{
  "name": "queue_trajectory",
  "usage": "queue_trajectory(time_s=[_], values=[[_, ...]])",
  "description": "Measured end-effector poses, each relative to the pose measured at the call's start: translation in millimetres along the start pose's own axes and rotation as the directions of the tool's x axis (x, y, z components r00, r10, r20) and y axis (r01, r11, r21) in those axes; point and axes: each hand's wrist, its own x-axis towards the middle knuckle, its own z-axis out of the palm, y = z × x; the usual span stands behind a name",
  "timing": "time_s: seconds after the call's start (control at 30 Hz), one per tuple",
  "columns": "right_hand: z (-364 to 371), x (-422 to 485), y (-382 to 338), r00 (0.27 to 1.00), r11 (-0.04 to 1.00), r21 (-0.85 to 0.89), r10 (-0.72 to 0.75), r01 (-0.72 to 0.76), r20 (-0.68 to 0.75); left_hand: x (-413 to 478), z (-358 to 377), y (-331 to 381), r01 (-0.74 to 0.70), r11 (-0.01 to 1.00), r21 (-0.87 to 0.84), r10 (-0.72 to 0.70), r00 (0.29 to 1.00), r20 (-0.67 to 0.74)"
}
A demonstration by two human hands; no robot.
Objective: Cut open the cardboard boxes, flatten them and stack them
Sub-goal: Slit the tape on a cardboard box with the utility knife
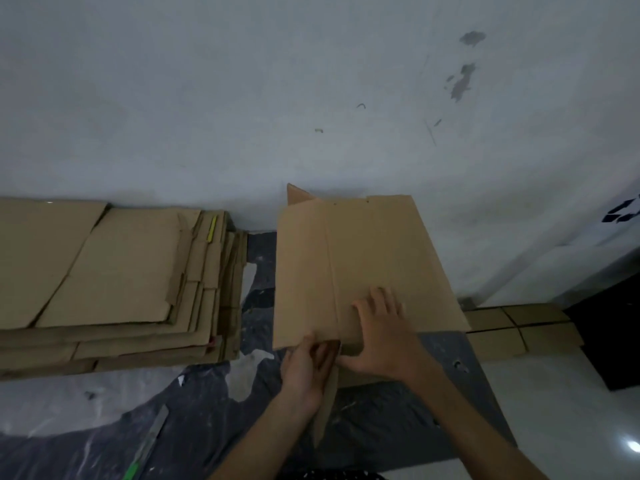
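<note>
One brown, creased box [377, 251], frame centre: my left hand [306, 370] pinches its near edge; right hand [382, 332] presses it, fingers [380, 298] spread.

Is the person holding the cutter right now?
No. The cutter lies by itself, while the left hand and right hand are on the cardboard box.

A pale grey wall [242, 98] is seen behind, marked with dark stains [464, 77] toward its upper right. A dark, crumpled plastic sheet [214, 403] streaked with white is spread over a glossy white floor [561, 410], which is left bare at the right, where a bright glare [632, 445] is reflected. A black panel [609, 334] is set low at the right edge, below a white surface [588, 230] printed with dark marks.
</note>
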Motion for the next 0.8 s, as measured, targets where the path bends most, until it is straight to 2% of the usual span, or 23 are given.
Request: queue_trajectory(time_s=[0.07,0.1,0.13,0.17,0.2,0.23,0.3,0.37,0.4,0.43,0.47,0.5,0.53,0.57,0.6,0.63,0.7,0.73,0.77,0.8], values=[[5.1,1.5,-16.8,0.998,0.998,0.000,0.058,-0.058,0.017,8.7,-0.7,3.3,-0.152,0.974,0.171,0.165,0.984,-0.069],[6.0,2.5,-24.3,0.996,0.997,0.026,0.077,-0.078,0.033,9.9,0.4,6.5,-0.256,0.902,0.346,0.297,0.952,-0.070],[5.5,2.6,-32.6,0.995,0.994,0.056,0.094,-0.096,0.040,8.9,2.4,9.4,-0.380,0.766,0.519,0.451,0.893,-0.011],[6.6,3.9,-40.1,0.993,0.990,0.081,0.115,-0.116,0.020,6.2,3.9,11.4,-0.512,0.578,0.636,0.583,0.804,0.117],[9.0,4.8,-46.9,0.990,0.985,0.104,0.141,-0.138,-0.025,2.4,5.6,13.3,-0.623,0.389,0.679,0.658,0.704,0.269],[13.8,6.7,-52.1,0.982,0.980,0.134,0.163,-0.149,-0.098,0.3,6.5,15.2,-0.702,0.246,0.668,0.674,0.619,0.403],[28.5,11.3,-53.9,0.943,0.963,0.233,0.199,-0.137,-0.266,-0.2,6.6,20.0,-0.804,0.084,0.589,0.623,0.504,0.599],[42.8,12.5,-48.9,0.904,0.927,0.370,0.206,-0.058,-0.375,5.7,1.7,25.3,-0.865,-0.001,0.503,0.470,0.443,0.763],[50.1,12.9,-46.2,0.868,0.898,0.439,0.220,-0.002,-0.446,9.1,-2.8,26.9,-0.891,-0.007,0.453,0.374,0.418,0.828],[53.7,10.9,-45.3,0.836,0.851,0.524,0.265,0.031,-0.480,13.7,-7.6,28.3,-0.905,0.020,0.424,0.292,0.411,0.864],[53.2,8.0,-47.6,0.808,0.785,0.617,0.333,0.049,-0.487,18.0,-11.3,29.4,-0.894,0.072,0.443,0.223,0.447,0.867],[51.2,5.7,-50.9,0.787,0.715,0.696,0.393,0.064,-0.476,24.6,-14.7,28.7,-0.862,0.130,0.490,0.172,0.506,0.845],[51.5,5.4,-53.1,0.764,0.665,0.744,0.444,0.068,-0.467,27.5,-16.2,29.0,-0.797,0.188,0.574,0.119,0.599,0.792],[52.5,4.9,-54.4,0.753,0.649,0.759,0.470,0.059,-0.460,32.1,-17.6,26.8,-0.693,0.264,0.670,0.049,0.704,0.709],[54.5,3.7,-54.2,0.752,0.636,0.771,0.488,0.042,-0.443,35.4,-18.4,22.8,-0.582,0.329,0.744,-0.060,0.773,0.631],[58.0,2.2,-49.9,0.760,0.635,0.773,0.493,0.018,-0.423,34.4,-18.2,17.1,-0.496,0.357,0.791,-0.183,0.794,0.580],[61.6,-2.6,-35.0,0.755,0.646,0.763,0.488,0.026,-0.438,30.8,-17.5,5.8,-0.499,0.258,0.827,-0.332,0.758,0.561],[59.1,-7.2,-28.3,0.738,0.660,0.747,0.468,0.072,-0.485,31.2,-17.8,5.5,-0.514,0.209,0.832,-0.336,0.761,0.555],[54.1,-14.0,-22.3,0.724,0.658,0.741,0.445,0.134,-0.527,37.7,-20.6,11.2,-0.543,0.156,0.825,-0.285,0.775,0.564],[50.6,-20.4,-13.5,0.714,0.651,0.730,0.409,0.208,-0.568,46.6,-22.8,21.0,-0.571,0.108,0.814,-0.138,0.802,0.581]])
